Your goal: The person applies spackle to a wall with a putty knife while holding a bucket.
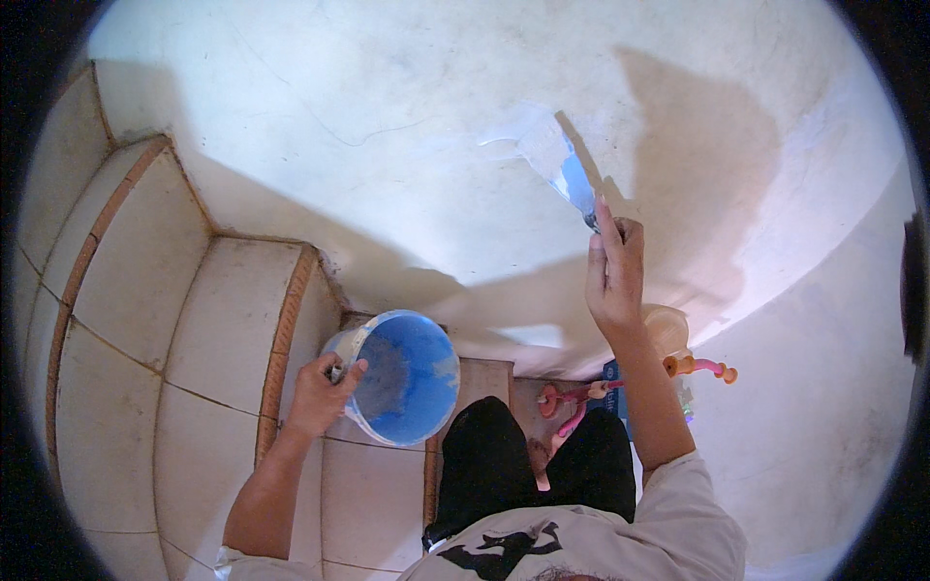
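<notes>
My right hand (618, 266) is closed round the handle of a putty knife (577, 184), one finger stretched along it. White filler coats part of its wide blade, whose tip lies against the pale wall (407, 184) beside a fresh white smear (504, 136). Lower left, my left hand (325, 392) grips the rim of a blue bucket (426, 378), thumb over the edge. The bucket tilts so that its inside shows, streaked with dried white and grey material. A small pale piece shows at the left fingers; I cannot make out what it is.
Tiled steps (218, 329) with brown edging climb along the left. Beyond my dark-trousered knees stand a pink and orange toy-like thing (712, 368) and a blue box (610, 373), partly hidden by my right arm. A pale floor (804, 416) spreads to the right.
</notes>
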`<action>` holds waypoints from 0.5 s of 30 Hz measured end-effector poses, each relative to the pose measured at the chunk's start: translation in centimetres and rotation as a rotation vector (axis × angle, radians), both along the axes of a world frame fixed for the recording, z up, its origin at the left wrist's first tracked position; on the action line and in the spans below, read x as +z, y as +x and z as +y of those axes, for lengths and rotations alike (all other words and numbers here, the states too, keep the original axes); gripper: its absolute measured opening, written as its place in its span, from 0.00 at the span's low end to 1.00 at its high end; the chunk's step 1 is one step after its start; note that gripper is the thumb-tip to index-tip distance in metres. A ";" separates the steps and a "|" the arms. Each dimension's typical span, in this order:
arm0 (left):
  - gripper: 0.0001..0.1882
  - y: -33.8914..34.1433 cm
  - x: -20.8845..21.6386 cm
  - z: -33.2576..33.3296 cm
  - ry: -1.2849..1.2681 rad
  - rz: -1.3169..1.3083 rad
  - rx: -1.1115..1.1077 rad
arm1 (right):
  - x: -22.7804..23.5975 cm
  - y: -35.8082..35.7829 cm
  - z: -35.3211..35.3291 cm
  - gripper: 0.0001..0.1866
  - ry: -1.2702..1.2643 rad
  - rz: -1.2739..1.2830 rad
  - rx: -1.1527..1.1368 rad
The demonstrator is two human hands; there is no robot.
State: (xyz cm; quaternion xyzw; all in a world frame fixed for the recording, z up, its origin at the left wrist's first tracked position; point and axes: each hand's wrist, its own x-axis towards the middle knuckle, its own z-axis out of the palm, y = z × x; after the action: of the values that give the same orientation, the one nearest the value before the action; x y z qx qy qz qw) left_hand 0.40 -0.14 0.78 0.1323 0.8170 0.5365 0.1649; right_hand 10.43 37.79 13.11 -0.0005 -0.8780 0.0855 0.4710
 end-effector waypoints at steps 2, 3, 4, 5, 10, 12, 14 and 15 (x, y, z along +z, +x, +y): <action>0.24 0.0 0.5 0.2 0.006 -0.020 -0.009 | -0.4 -1.0 0.6 0.27 0.095 0.058 -0.111; 0.24 -0.1 0.1 0.1 0.009 -0.015 -0.008 | -0.5 -1.6 0.9 0.26 0.145 0.087 -0.165; 0.24 -0.3 -0.6 -0.1 0.011 -0.009 -0.007 | -0.5 -2.0 1.2 0.26 0.160 0.084 -0.181; 0.24 -0.4 -1.0 -0.1 0.013 -0.003 -0.008 | -0.4 -2.4 1.5 0.26 0.174 0.082 -0.199; 0.24 -0.2 -0.7 0.3 0.000 -0.020 0.009 | -1.0 -2.5 3.0 0.26 0.129 0.042 -0.221; 0.24 -0.3 -1.0 0.0 -0.011 0.003 0.012 | -1.5 -1.2 3.4 0.26 0.082 0.009 -0.195; 0.25 -0.5 -1.7 -0.4 -0.002 0.048 0.015 | -2.6 0.4 4.1 0.26 0.067 0.012 -0.192; 0.24 -0.5 -1.5 -0.2 -0.001 0.030 0.001 | -2.9 1.3 4.3 0.25 0.064 0.016 -0.194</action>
State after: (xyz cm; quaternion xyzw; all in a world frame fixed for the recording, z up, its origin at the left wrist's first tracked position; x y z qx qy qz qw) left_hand -0.12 -0.39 -0.73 0.1398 0.8198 0.5341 0.1524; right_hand 11.70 42.09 10.25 -0.0698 -0.8723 0.0112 0.4839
